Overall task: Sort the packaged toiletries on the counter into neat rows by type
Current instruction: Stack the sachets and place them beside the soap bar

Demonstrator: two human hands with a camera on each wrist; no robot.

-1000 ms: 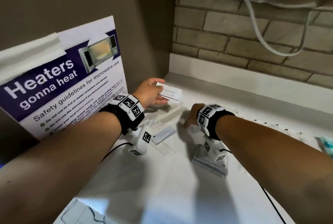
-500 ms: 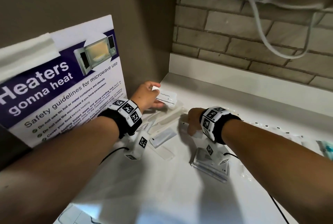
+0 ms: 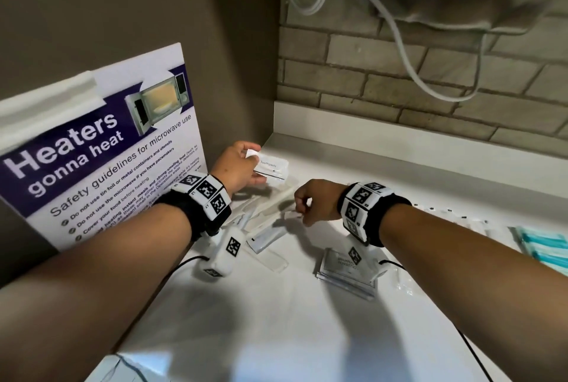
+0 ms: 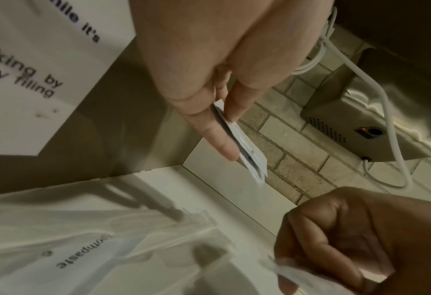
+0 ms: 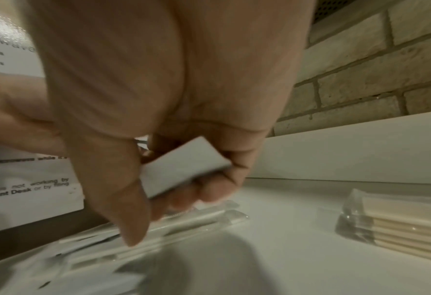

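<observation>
My left hand pinches a few flat white toothpaste sachets by one end, above the counter's back left corner. My right hand hovers to its right, fingers curled round a small white sachet. Below and between the hands lies a loose pile of clear-wrapped toothbrushes and white sachets; one sachet reads "toothpaste". A stack of grey shampoo packets sits under my right wrist.
A microwave safety poster leans on the left wall. Brick wall and white upstand bound the counter behind. Clear-wrapped stacks and teal packets lie to the right. A metal appliance with a white cable hangs above.
My left hand has drawn the toothpaste sachets back toward the left corner. My right hand has lifted off the pile with a small sachet in its fingers.
</observation>
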